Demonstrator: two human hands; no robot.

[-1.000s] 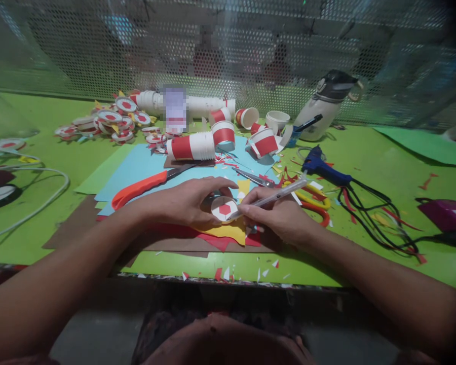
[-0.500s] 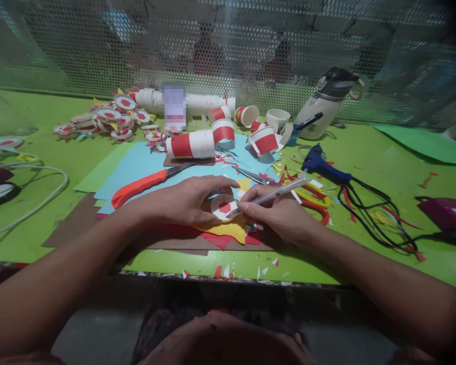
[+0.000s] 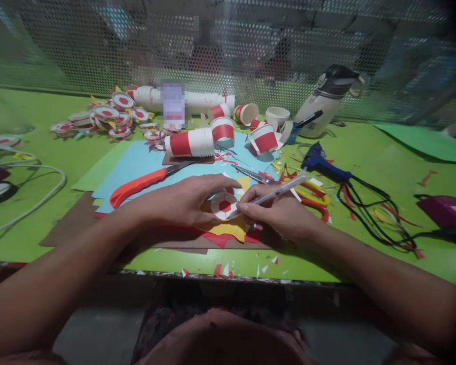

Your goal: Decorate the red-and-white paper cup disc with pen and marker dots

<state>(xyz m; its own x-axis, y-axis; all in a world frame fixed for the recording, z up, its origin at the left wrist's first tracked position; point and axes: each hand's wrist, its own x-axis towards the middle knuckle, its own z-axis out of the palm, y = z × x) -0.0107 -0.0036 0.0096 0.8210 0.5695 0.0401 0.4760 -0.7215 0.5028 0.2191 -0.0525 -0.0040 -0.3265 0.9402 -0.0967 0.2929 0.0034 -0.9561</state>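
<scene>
Resting on a yellow paper sheet (image 3: pixel 228 229), the small white paper disc with a red centre (image 3: pixel 224 206) lies between the two hands, near the front edge of the green table (image 3: pixel 383 167). The left hand (image 3: pixel 182 203) curls round the disc's far and left rim, fingertips pinching it flat. The right hand (image 3: pixel 279 213) grips a pale pen (image 3: pixel 277 191) in a writing hold, its tip touching the disc's right edge.

The disc is light and held only at the rim, so a firm stroke could well push it sideways or spin it under the fingers and send the line off course. The loose sheet beneath may slide too. The left thumb sits close to the pen tip and could get marked.

Behind the disc lie an orange-handled cutter (image 3: pixel 140 185), small scissors (image 3: pixel 253 175) and red-and-white paper cups (image 3: pixel 201 142); to its right, a blue glue gun (image 3: pixel 321 163) with black cables.

The pen tip itself is hidden by the fingers, so whether it is marking cannot be told. The patch by the cups is blurred out, and whatever stands behind the mesh screen (image 3: pixel 99 45) is unreadable.
</scene>
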